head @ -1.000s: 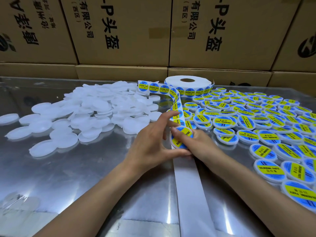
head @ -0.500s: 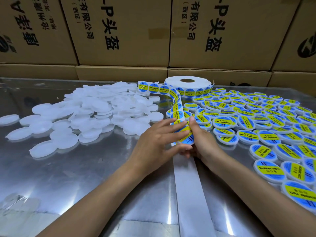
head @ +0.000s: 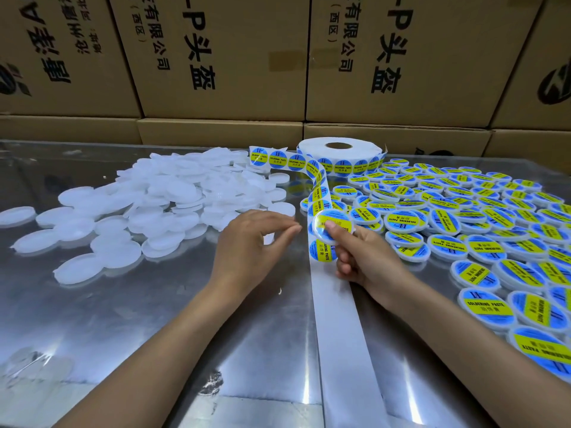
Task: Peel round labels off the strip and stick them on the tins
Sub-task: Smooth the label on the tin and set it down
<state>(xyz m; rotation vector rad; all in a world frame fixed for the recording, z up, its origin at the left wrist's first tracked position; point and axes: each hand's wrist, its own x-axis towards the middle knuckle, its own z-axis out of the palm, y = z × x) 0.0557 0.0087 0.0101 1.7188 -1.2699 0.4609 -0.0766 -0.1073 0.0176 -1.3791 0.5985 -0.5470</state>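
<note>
White round plastic tin (head: 332, 225) with fresh blue-yellow label sits pinched in my right hand (head: 364, 261), thumb on top, above the strip (head: 321, 193). Left hand (head: 247, 242) hovers, fingers loosely curled, holding nothing. Tin looks light, stiff, slick: grip the rim.

Glossy metal table (head: 123, 304); translucent plastic tins (head: 173, 196); glossy labels (head: 475, 247); cardboard boxes (head: 231, 57)

My hands: two, left (head: 250, 242) and right (head: 367, 261)
Label roll (head: 340, 152): one
Label strip (head: 318, 193): one
Tin I hold (head: 333, 225): one
Labelled tins (head: 463, 230): dozens, too many to count
Plain white tins (head: 160, 208): dozens, piled
Cardboard boxes (head: 222, 57): at least eight
</note>
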